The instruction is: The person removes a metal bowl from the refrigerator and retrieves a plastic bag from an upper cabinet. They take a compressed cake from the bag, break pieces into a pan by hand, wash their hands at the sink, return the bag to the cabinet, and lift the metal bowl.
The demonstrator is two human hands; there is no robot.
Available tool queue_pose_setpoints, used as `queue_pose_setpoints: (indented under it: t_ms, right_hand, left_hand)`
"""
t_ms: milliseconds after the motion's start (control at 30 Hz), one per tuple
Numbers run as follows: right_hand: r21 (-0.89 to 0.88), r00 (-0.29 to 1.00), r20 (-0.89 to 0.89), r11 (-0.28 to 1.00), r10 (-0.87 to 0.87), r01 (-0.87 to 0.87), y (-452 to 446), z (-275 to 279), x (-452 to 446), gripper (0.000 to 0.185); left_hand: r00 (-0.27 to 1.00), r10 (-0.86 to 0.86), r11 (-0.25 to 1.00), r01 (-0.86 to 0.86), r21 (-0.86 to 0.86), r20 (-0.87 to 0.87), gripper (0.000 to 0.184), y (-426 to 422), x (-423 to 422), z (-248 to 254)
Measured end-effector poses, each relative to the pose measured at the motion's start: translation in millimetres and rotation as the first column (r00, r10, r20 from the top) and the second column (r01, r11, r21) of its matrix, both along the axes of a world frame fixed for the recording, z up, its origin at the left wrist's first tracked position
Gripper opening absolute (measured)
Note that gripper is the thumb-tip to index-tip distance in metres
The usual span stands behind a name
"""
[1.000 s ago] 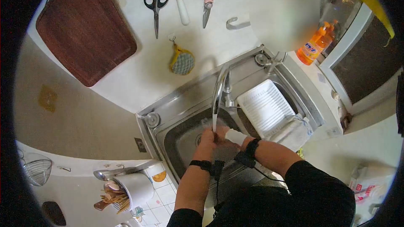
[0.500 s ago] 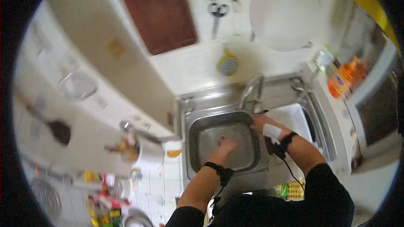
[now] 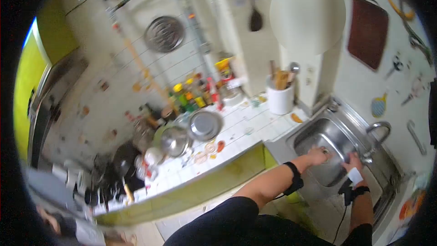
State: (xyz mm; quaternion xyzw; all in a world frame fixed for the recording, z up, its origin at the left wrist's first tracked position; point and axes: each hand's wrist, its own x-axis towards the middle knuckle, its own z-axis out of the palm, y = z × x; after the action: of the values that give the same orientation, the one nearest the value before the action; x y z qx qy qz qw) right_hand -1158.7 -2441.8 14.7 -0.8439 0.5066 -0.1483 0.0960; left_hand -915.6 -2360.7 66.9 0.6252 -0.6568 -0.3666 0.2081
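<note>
A steel sink basin (image 3: 300, 140) is at the right, with both my hands at it. My left hand (image 3: 320, 154) reaches into the basin above its floor, near the drain. Its fingers are blurred, so their grip is unclear. Beside the basin's right wall, below the curved faucet (image 3: 381, 125), is my right hand (image 3: 353, 162). Its fingers look parted and nothing shows in them. A white patch (image 3: 353, 175) covers the back of that hand near the wrist. Dark straps with cables circle both wrists.
On the tiled counter stand a white utensil holder (image 3: 280, 100), metal bowls (image 3: 205, 125) and several bottles (image 3: 189, 96). A pan (image 3: 124, 159) lies farther left. A brown cutting board (image 3: 368, 32) hangs on the wall. Part of another person (image 3: 68, 228) shows at lower left.
The view has swung left, bringing the counter and stove side into sight and shifting the sink rightward. Both hands stay at the basin.
</note>
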Motion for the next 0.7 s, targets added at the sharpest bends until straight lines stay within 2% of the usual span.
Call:
queue_pose_setpoints:
  t_ms: [33,67,100,133,167,200,233,267,300,333,367,400,433,500,567,600,633,667,700]
  right_hand:
    - [-0.143,0.998,0.042,0.988,0.057,-0.051,-26,-42,-19,0.033]
    - [0.0,0.997,0.019,0.998,0.069,-0.069,-55,-61,-24,0.03]
    - [-0.2,0.983,0.106,0.972,0.148,-0.125,-69,-81,-33,0.025]
    - [-0.039,0.989,-0.11,0.994,0.097,-0.102,-65,-67,-31,0.054]
    - [0.118,0.926,-0.361,0.991,0.109,-0.07,-63,-54,-29,0.084]
    - [0.257,0.803,-0.566,0.966,0.184,-0.04,-62,-42,-28,0.114]
    - [0.253,0.924,-0.335,0.962,0.185,-0.101,-52,-36,-34,0.109]
    - [0.264,0.948,-0.195,0.944,0.251,-0.196,-38,-8,-17,0.103]
    - [0.227,0.984,-0.008,0.959,0.175,-0.169,-68,-44,-16,0.091]
    - [0.121,0.981,0.031,0.974,0.189,-0.192,-77,-41,-1,0.073]
    - [0.022,0.976,0.077,0.979,0.202,-0.204,-79,-43,14,0.06]
    - [-0.214,0.966,0.096,0.952,0.242,-0.217,-137,-94,6,0.054]
    - [-0.159,0.966,0.073,0.959,0.248,-0.234,-111,-68,29,0.06]
    - [-0.055,0.963,0.028,0.963,0.267,-0.266,-56,-43,81,0.073]
    - [0.064,0.937,0.055,0.935,0.345,-0.348,11,-48,152,0.087]
    - [0.146,0.914,0.094,0.902,0.396,-0.406,54,-58,191,0.094]
    - [0.105,0.775,0.383,0.809,0.503,-0.578,79,-94,232,0.092]
    - [0.228,0.847,0.247,0.822,0.47,-0.523,133,-99,272,0.077]
    - [0.355,0.863,0.31,0.793,0.4,-0.495,210,-90,314,0.056]
  left_hand:
    - [0.997,0.082,0.988,-0.083,0.129,0.017,0.068,17,4,28]
    - [0.987,0.159,0.954,-0.163,0.253,0.039,0.071,28,16,45]
    - [0.978,0.206,0.972,-0.207,0.107,0.021,0.071,22,22,23]
    - [0.969,0.249,0.968,-0.249,-0.039,-0.001,0.071,18,23,-6]
    - [0.957,0.276,0.955,-0.284,-0.086,-0.088,0.07,39,22,0]
    - [0.938,0.298,0.937,-0.322,-0.132,-0.177,0.069,63,18,6]
    - [0.93,0.335,0.871,-0.368,-0.327,-0.155,0.072,75,7,-25]
    - [0.938,0.249,0.895,-0.318,-0.313,-0.242,0.075,95,24,-17]
    - [0.93,0.163,0.917,-0.266,-0.296,-0.33,0.079,115,41,-8]
    - [0.826,-0.02,0.992,-0.053,-0.113,-0.563,0.084,168,69,35]
    - [0.826,0.031,0.987,-0.114,-0.112,-0.563,0.084,207,92,38]
    - [0.9,0.042,0.993,-0.085,-0.081,-0.434,0.085,243,111,38]
    - [0.955,0.039,0.998,-0.054,-0.042,-0.295,0.085,282,130,39]
    - [0.974,0.125,0.99,-0.136,-0.042,-0.188,0.08,378,170,29]
    - [0.945,0.274,0.955,-0.289,-0.063,-0.179,0.075,485,214,4]
    - [0.9,0.402,0.909,-0.415,-0.047,-0.17,0.074,545,235,-20]
    - [0.839,0.517,0.849,-0.528,-0.028,-0.17,0.073,604,243,-41]
    - [0.748,0.635,0.766,-0.642,0.03,-0.195,0.072,669,248,-40]
    - [0.647,0.758,0.652,-0.752,0.092,-0.086,0.071,726,252,-66]
